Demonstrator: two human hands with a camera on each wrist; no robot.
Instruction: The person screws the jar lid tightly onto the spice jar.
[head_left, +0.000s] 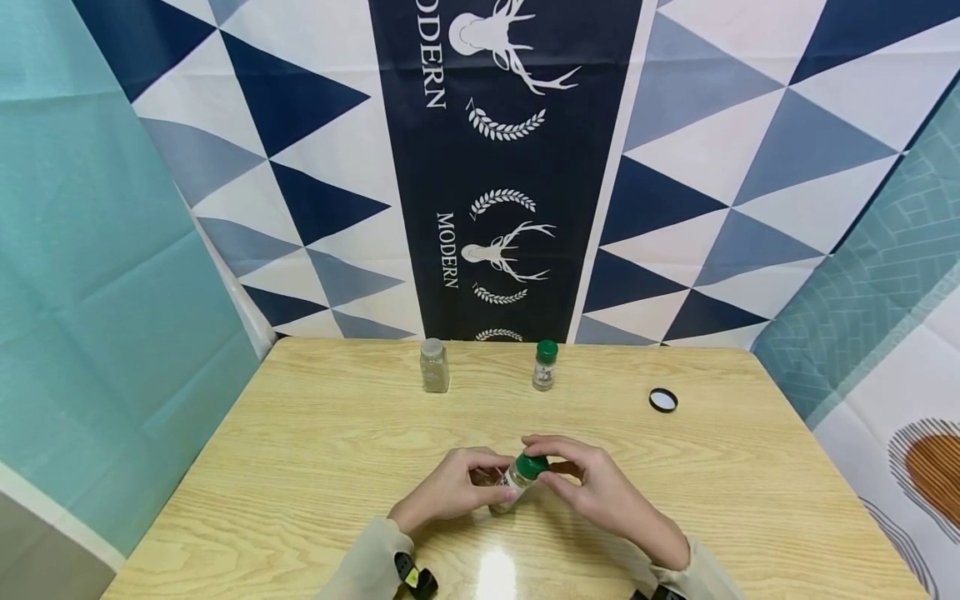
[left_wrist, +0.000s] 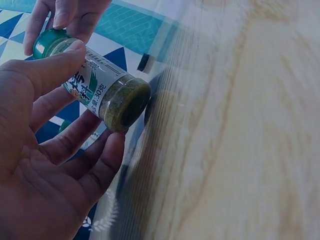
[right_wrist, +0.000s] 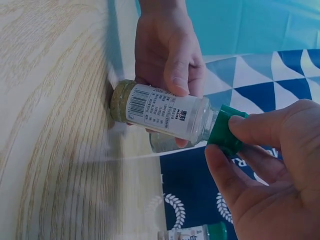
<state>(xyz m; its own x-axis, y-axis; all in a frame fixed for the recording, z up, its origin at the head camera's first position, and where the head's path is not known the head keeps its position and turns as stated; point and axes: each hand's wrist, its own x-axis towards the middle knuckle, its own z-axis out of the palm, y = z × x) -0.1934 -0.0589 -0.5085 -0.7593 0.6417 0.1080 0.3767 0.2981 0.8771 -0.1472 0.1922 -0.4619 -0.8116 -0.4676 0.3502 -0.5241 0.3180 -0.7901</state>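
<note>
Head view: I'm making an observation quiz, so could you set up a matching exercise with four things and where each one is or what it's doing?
1. Left hand
2. Right hand
3. Grey-capped jar
4. Black-rimmed disc

A. Stands near the table's back edge
B. Holds the tilted bottle
C. Lies toward the table's right side
D. Pinches the green cap

Pairs: 1-B, 2-D, 3-A, 4-C

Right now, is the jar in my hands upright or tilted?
Tilted: in the head view, the jar slants between the left hand and right hand, its green cap rightward of its base.
</note>
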